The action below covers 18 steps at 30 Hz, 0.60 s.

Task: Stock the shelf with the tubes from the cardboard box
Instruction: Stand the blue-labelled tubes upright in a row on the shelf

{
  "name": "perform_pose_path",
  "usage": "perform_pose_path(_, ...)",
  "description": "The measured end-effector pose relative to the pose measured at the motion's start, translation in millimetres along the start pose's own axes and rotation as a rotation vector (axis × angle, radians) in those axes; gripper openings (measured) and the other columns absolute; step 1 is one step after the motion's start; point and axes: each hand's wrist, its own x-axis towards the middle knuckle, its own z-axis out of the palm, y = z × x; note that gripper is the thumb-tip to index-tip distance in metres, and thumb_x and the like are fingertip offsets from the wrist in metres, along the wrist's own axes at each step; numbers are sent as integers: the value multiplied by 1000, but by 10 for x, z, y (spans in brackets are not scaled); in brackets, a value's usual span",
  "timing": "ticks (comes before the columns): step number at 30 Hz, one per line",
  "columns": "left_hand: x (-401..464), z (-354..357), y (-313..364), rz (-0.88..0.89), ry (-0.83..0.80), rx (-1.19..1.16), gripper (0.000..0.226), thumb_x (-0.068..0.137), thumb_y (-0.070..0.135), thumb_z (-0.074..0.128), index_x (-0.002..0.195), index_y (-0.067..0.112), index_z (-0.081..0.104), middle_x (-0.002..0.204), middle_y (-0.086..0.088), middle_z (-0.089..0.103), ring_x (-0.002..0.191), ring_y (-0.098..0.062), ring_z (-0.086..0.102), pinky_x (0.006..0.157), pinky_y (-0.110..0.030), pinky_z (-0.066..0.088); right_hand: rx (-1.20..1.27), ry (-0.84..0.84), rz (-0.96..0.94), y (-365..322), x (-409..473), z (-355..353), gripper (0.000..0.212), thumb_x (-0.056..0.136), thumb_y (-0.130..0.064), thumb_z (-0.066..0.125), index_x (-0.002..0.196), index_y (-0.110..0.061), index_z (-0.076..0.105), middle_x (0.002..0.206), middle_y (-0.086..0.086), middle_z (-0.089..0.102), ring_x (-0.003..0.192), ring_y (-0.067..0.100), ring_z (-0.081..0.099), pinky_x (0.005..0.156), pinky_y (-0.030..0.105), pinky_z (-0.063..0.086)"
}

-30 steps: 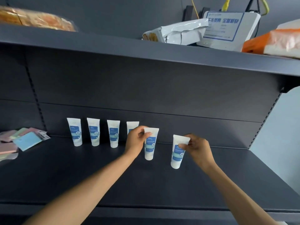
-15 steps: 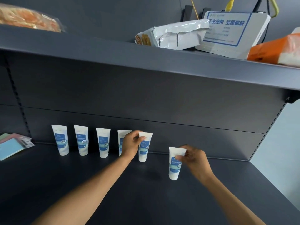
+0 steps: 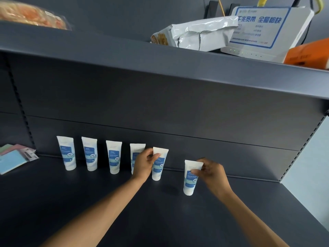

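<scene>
— What do your hands hold at this moment?

— My left hand point(image 3: 144, 164) pinches the fifth tube point(image 3: 159, 164) near its flat upper end, thumb on the front and fingers behind. This tube stands on its cap at the back of the dark shelf point(image 3: 106, 202), close to the back panel. My right hand point(image 3: 211, 171) pinches the sixth tube point(image 3: 191, 177) also near the top, from its right side. This one is upright too, with the cap down, but it is more to the front than the others and apart from the fifth tube.

— And the other tubes?

— Four tubes are already in a row to the left: the first tube point(image 3: 66, 153), the second tube point(image 3: 90, 154), the third tube point(image 3: 114, 157) and the fourth tube point(image 3: 136, 152). All are white with a blue label and they stand cap down, with small gaps between them. My left hand covers part of the fourth one. If it touches that tube, I cannot tell.

— What else is near?

— At the far left of the same shelf lie some flat coloured packets point(image 3: 15, 160). On the upper shelf point(image 3: 160, 59) I see a silver bag point(image 3: 195, 35), a white device point(image 3: 263, 31) with blue characters, and an orange pack point(image 3: 309, 53) at the right edge.
</scene>
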Motion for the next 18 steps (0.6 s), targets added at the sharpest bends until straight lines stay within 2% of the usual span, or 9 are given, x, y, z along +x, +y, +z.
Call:
perform_pose_path(3, -6, -1, -8, -2, 13, 26, 20, 94, 17, 67, 92, -3, 61, 90, -16, 71, 89, -29, 70, 80, -40, 55, 2, -5, -1, 1, 32, 20, 20, 77, -3, 79, 85, -19, 71, 80, 3, 74, 80, 28, 70, 74, 41, 56)
perform_pose_path(5, 10, 2, -5, 1, 24, 49, 23, 93, 19, 67, 89, -3, 59, 88, -17, 70, 87, -32, 69, 79, -43, 55, 5, -11, -2, 4, 42, 32, 19, 77, -3, 79, 85, -18, 71, 79, 4, 74, 80, 30, 69, 74, 43, 56)
perform_pose_path(10, 57, 30, 16, -14, 51, 38, 21, 93, 14, 67, 86, -3, 59, 85, -12, 71, 83, -20, 71, 73, -30, 53, 19, -21, 0, 19, 58, 58, 18, 77, -2, 79, 85, -17, 71, 80, 6, 73, 81, 32, 68, 76, 44, 55)
perform_pose_path(13, 59, 10, 2, -30, 36, 41, 24, 93, 15, 67, 83, -5, 58, 82, -16, 69, 76, -14, 66, 72, -31, 51, 29, -34, 2, 40, 62, 55, 18, 77, -3, 79, 84, -18, 71, 80, 7, 73, 82, 34, 68, 76, 46, 55)
perform_pose_path(15, 61, -4, -19, -47, 40, 56, 33, 93, 25, 68, 80, -4, 58, 78, -15, 68, 71, -16, 63, 68, -33, 49, 31, -39, -2, 39, 67, 54, 19, 77, -3, 79, 84, -18, 71, 80, 8, 73, 82, 34, 68, 76, 46, 55)
perform_pose_path(16, 59, -4, -33, -58, 37, 58, 36, 93, 29, 68, 79, -2, 59, 75, -12, 69, 70, -15, 64, 67, -32, 48, 28, -40, -5, 36, 71, 55, 19, 77, -3, 79, 84, -18, 71, 80, 9, 73, 81, 34, 68, 75, 45, 55)
perform_pose_path(18, 13, 3, 23, -89, 17, 29, 24, 95, 25, 66, 80, 6, 65, 74, 4, 72, 73, -1, 67, 68, -19, 48, 20, -41, -10, 24, 80, 56, 18, 77, -3, 79, 84, -17, 70, 80, 8, 72, 76, 30, 67, 72, 40, 54)
